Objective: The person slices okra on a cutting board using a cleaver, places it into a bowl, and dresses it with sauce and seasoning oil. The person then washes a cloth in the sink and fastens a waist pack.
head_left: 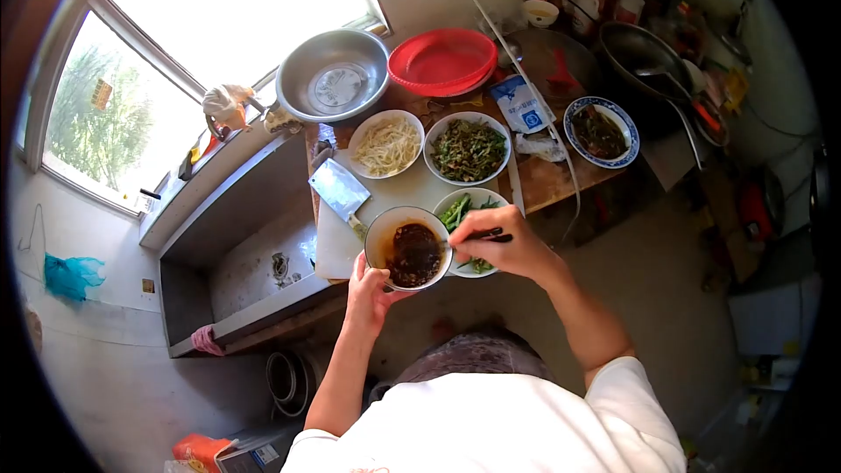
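Note:
My left hand point(371, 293) grips the lower left rim of a white bowl point(375, 250) with dark brown sauce point(414, 254) in it. Pinched in my right hand point(508, 247) is a dark-handled utensil point(484, 234), whose other end reaches the bowl's right rim; its tip is hard to make out. Partly behind that hand stands a bowl of cut green vegetables point(457, 210). Farther back are a bowl of pale shreds point(387, 146) and a bowl of chopped greens point(467, 151). A cleaver point(340, 187) lies on the white cutting board point(333, 245), left of the sauce bowl.
A metal basin point(333, 74) and red plastic basins point(442, 61) stand at the back. To the right are a blue-rimmed plate of dark food point(602, 131), a blue-white packet point(519, 103) and a wok point(644, 57). The sink point(263, 254) is at the left.

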The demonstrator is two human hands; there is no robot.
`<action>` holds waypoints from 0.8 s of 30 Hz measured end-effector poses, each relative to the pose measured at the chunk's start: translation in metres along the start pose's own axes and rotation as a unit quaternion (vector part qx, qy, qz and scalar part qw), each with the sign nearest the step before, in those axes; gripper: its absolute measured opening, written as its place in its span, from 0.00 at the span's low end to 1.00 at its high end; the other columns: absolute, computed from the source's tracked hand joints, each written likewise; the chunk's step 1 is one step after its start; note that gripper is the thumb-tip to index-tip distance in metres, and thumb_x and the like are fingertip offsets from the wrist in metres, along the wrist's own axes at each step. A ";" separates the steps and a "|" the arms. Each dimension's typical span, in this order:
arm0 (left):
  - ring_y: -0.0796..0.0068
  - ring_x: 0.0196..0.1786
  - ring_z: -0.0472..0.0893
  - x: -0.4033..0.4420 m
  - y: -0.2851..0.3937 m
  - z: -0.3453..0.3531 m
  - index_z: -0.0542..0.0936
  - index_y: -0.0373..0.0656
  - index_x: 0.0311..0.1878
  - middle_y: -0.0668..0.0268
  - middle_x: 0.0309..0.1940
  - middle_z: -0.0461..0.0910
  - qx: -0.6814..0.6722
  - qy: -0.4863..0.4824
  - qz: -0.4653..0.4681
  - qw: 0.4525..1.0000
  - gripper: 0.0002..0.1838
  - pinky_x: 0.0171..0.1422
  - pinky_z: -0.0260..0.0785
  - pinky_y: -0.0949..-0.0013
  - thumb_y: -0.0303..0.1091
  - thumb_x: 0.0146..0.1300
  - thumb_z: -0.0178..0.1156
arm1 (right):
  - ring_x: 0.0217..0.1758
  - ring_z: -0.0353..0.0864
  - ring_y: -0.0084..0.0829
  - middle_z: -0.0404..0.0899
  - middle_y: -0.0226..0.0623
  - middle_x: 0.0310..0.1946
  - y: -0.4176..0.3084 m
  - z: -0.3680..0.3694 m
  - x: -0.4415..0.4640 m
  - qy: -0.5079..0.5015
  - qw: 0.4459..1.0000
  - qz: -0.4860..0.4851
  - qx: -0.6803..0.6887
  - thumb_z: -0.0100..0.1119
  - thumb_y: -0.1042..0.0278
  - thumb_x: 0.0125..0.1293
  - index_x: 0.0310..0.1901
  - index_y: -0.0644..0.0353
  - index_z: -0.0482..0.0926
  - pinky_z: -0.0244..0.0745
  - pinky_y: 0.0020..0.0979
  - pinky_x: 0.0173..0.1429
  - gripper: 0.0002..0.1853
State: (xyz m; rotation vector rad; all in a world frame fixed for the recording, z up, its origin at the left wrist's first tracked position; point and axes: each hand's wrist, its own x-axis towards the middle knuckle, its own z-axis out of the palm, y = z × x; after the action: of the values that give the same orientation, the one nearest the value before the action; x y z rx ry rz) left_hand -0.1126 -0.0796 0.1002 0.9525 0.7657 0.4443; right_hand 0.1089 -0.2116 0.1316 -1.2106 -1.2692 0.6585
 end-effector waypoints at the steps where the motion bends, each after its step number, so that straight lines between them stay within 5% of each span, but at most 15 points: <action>1: 0.53 0.61 0.75 0.001 0.000 0.003 0.61 0.44 0.66 0.55 0.62 0.68 0.002 0.005 -0.003 1.000 0.32 0.51 0.80 0.43 0.31 0.55 0.52 | 0.32 0.85 0.24 0.83 0.35 0.28 0.004 -0.004 0.000 0.029 0.998 0.053 0.015 0.62 0.84 0.54 0.35 0.69 0.84 0.79 0.23 0.37 0.06; 3: 0.54 0.60 0.76 0.000 -0.002 0.004 0.61 0.44 0.65 0.55 0.61 0.68 -0.009 0.014 -0.005 1.000 0.31 0.50 0.80 0.44 0.31 0.55 0.52 | 0.31 0.85 0.25 0.83 0.36 0.30 0.006 -0.024 -0.001 0.054 0.983 0.160 0.065 0.62 0.85 0.53 0.35 0.69 0.84 0.79 0.23 0.37 0.07; 6: 0.56 0.57 0.78 0.004 -0.005 0.007 0.59 0.41 0.67 0.55 0.59 0.70 0.000 0.032 0.000 0.999 0.32 0.48 0.81 0.46 0.28 0.56 0.52 | 0.31 0.85 0.24 0.83 0.36 0.30 0.000 -0.029 -0.006 -0.034 0.984 0.157 0.082 0.61 0.85 0.54 0.35 0.69 0.84 0.79 0.23 0.36 0.07; 8: 0.57 0.56 0.79 0.007 -0.007 0.011 0.57 0.40 0.68 0.54 0.58 0.70 0.005 0.041 -0.003 0.999 0.34 0.47 0.82 0.48 0.26 0.55 0.52 | 0.30 0.85 0.24 0.83 0.37 0.29 0.012 -0.017 -0.004 0.005 0.996 0.055 0.068 0.61 0.85 0.55 0.34 0.69 0.83 0.79 0.23 0.36 0.06; 11: 0.57 0.56 0.78 0.009 -0.005 0.014 0.56 0.40 0.69 0.54 0.58 0.70 -0.006 0.045 -0.007 0.999 0.35 0.47 0.82 0.49 0.25 0.55 0.52 | 0.29 0.84 0.25 0.83 0.37 0.28 0.021 -0.035 -0.006 0.095 0.980 0.156 0.081 0.61 0.83 0.56 0.33 0.68 0.83 0.78 0.23 0.36 0.04; 14: 0.58 0.56 0.78 0.013 -0.005 0.019 0.56 0.40 0.69 0.54 0.57 0.70 0.002 0.042 -0.002 0.999 0.35 0.47 0.82 0.50 0.25 0.55 0.52 | 0.29 0.84 0.24 0.83 0.37 0.27 0.011 -0.045 -0.013 0.021 0.965 0.219 0.141 0.60 0.83 0.56 0.33 0.68 0.83 0.78 0.23 0.36 0.04; 18: 0.61 0.55 0.78 0.021 -0.010 0.026 0.56 0.40 0.69 0.55 0.55 0.71 0.021 0.043 0.000 0.999 0.35 0.46 0.83 0.51 0.26 0.56 0.52 | 0.30 0.85 0.25 0.82 0.37 0.29 0.027 -0.035 -0.008 0.104 0.979 0.157 0.078 0.60 0.84 0.55 0.33 0.70 0.82 0.78 0.24 0.35 0.04; 24: 0.61 0.54 0.78 0.027 -0.015 0.029 0.55 0.40 0.70 0.56 0.55 0.71 0.021 0.039 -0.007 0.999 0.36 0.44 0.83 0.51 0.26 0.57 0.52 | 0.29 0.85 0.27 0.83 0.39 0.28 0.018 -0.049 -0.026 0.068 0.970 0.198 0.123 0.60 0.84 0.56 0.33 0.70 0.82 0.78 0.24 0.35 0.03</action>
State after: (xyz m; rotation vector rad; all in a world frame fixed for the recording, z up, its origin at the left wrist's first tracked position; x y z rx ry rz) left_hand -0.0728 -0.0865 0.0880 0.9738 0.8545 0.4560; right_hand 0.1525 -0.2449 0.1120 -1.2855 -0.8073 0.9739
